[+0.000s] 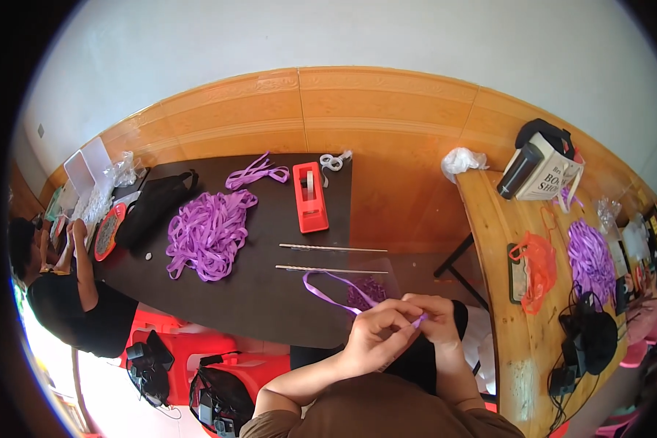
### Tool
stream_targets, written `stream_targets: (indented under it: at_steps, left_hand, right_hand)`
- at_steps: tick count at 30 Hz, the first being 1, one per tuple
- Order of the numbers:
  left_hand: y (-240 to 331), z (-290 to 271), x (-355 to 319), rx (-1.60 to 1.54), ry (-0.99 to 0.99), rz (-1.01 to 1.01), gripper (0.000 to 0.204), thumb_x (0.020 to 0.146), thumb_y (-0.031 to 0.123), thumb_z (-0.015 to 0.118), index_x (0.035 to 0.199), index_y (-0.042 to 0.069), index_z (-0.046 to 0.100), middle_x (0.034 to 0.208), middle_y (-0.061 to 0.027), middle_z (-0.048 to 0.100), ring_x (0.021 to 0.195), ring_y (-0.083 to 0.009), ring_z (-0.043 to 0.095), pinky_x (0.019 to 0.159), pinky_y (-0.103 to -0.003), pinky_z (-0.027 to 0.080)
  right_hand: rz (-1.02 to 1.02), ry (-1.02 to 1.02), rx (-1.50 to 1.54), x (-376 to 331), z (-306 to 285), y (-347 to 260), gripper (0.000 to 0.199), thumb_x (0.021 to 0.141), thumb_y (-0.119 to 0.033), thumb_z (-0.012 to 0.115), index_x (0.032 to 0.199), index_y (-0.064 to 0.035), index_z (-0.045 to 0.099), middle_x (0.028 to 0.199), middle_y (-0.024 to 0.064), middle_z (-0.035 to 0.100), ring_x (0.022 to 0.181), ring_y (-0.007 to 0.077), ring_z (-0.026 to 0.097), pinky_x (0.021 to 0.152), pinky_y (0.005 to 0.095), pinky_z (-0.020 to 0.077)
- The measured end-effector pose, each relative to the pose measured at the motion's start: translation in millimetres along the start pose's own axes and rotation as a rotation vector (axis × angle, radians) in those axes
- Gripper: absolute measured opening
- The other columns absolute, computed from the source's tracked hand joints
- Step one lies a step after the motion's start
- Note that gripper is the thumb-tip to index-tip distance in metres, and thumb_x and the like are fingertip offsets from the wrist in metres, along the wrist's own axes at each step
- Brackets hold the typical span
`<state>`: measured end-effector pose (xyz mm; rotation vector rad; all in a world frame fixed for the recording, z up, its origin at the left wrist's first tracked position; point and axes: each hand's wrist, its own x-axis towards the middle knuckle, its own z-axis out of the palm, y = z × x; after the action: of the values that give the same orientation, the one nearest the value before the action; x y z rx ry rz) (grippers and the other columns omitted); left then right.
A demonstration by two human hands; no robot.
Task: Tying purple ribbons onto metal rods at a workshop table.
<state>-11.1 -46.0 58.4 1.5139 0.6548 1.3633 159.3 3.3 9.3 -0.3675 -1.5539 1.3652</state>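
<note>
My left hand (379, 332) and my right hand (432, 318) meet in front of me at the table's near right corner, fingers pinched together. Between them is the end of a purple ribbon (327, 295), which loops out leftward over the table edge. Just beyond my hands, a clear tray holds small purple pieces (365, 292). Two thin metal chopsticks (333, 248) lie side by side across the table's right edge. Farther left rests a big tangled heap of purple ribbon (210, 235), and a smaller ribbon bundle (257, 172) lies behind it.
A red tape dispenser (311, 204) and scissors (334, 161) stand at the back of the dark table (270, 292). A black bag (157, 208) lies left, near a seated person (69, 292). On the right, a wooden table (518, 358) bears a tote bag (547, 171), an orange plastic bag (539, 274) and more ribbon (591, 259).
</note>
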Motion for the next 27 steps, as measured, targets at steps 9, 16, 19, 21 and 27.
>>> stream_targets:
  at_steps: [9,16,19,21,27]
  left_hand:
    - [-35,5,-6,-0.55,0.118,-0.539,0.012,0.091,0.006,0.053,0.099,-0.002,0.059,0.089,-0.0119,0.066,0.06,-0.0088,0.059,0.05,-0.018,0.044]
    - [-60,12,-4,-0.415,-0.021,-0.63,0.033,0.092,0.006,0.05,0.124,-0.002,0.047,0.096,-0.0135,0.065,0.07,-0.012,0.062,0.059,-0.022,0.048]
    - [-75,11,-6,-0.477,0.019,-0.601,0.033,0.092,0.007,0.049,0.125,-0.001,0.047,0.099,-0.0136,0.064,0.078,-0.0131,0.062,0.063,-0.023,0.048]
    - [-75,12,-3,-0.581,0.077,-0.604,0.026,0.092,0.011,0.053,0.116,0.0,0.055,0.092,-0.0107,0.065,0.072,-0.0117,0.06,0.061,-0.022,0.047]
    - [-75,10,-5,-0.541,0.163,-0.631,0.014,0.092,0.015,0.056,0.092,0.003,0.063,0.073,-0.0025,0.062,0.058,-0.007,0.053,0.052,-0.018,0.039]
  right_hand:
    - [-0.027,0.302,-0.159,0,-35,-24,0.011,0.08,0.005,0.057,0.09,0.0049,0.063,0.072,0.0109,0.057,0.056,0.0147,0.054,0.051,0.0239,0.0429]
    - [0.219,0.271,0.061,-1,-39,-11,0.008,0.085,0.001,0.055,0.085,0.0034,0.062,0.072,0.0082,0.058,0.056,0.0086,0.053,0.049,0.018,0.0416]
    - [0.272,0.279,0.028,-1,-37,-12,0.007,0.085,-0.001,0.056,0.084,0.0026,0.062,0.073,0.0074,0.059,0.057,0.0082,0.053,0.05,0.0181,0.0424]
    - [0.299,0.288,-0.004,-2,-38,-12,0.007,0.086,-0.001,0.056,0.084,0.0023,0.062,0.073,0.0073,0.059,0.057,0.0081,0.053,0.05,0.0184,0.0425]
    - [0.258,0.178,0.056,-3,-29,-25,0.018,0.079,0.005,0.062,0.096,0.0006,0.065,0.08,0.005,0.06,0.074,0.0096,0.055,0.061,0.0205,0.0442]
